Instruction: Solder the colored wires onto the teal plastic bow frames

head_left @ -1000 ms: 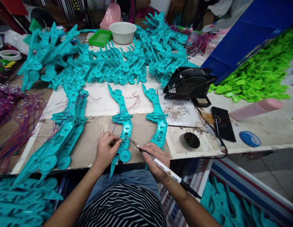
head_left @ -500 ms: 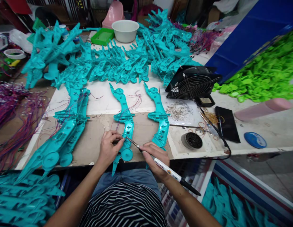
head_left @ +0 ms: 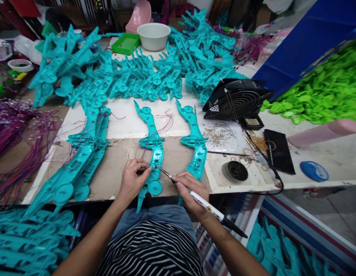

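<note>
A teal bow-shaped plastic half [head_left: 156,155] lies in front of me, its ribbed inner side up. My left hand [head_left: 134,176] is closed in a pinch at its lower part, where thin red and purple wires [head_left: 146,143] run down to the fingers. My right hand [head_left: 192,191] grips a soldering iron [head_left: 208,207] with a white and black handle. The iron's metal tip points left over the teal half, close to my left fingertips. To the right lies another teal half [head_left: 195,153]; stacked ones with wires [head_left: 83,161] lie to the left.
Piled teal parts [head_left: 149,78] fill the back of the table. At right stand a black fan [head_left: 238,101], a round tin [head_left: 234,171], a pink bottle [head_left: 324,133] and a blue lid [head_left: 314,171]. The iron's black cord loops past the tin. Bundled wires [head_left: 17,130] lie at left.
The soldering iron's tip has drawn back slightly to the right from my left fingertips. My left hand keeps its pinch at the same spot. The view has shifted a little.
</note>
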The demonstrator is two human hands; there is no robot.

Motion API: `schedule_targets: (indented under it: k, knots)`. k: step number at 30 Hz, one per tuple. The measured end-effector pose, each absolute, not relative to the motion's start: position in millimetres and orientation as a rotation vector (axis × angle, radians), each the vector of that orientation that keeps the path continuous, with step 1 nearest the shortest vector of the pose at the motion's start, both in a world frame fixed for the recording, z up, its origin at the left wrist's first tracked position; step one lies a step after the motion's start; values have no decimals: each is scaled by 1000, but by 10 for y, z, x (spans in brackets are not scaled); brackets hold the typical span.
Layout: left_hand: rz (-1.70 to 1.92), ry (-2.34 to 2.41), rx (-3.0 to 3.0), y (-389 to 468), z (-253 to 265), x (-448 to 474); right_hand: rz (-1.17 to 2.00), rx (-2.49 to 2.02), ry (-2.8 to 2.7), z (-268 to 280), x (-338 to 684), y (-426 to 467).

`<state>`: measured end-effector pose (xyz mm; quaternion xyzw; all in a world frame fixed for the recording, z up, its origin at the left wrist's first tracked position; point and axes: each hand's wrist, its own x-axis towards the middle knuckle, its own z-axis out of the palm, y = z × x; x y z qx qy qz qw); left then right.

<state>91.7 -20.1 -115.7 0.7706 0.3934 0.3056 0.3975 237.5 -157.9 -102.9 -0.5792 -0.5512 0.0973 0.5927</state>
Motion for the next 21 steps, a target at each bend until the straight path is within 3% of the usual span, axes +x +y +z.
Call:
schedule_targets:
  k: [21]
  knots:
    - [771, 996, 2002, -195, -1157, 925, 261, -1328, -1346, -1057, 2380, -1587]
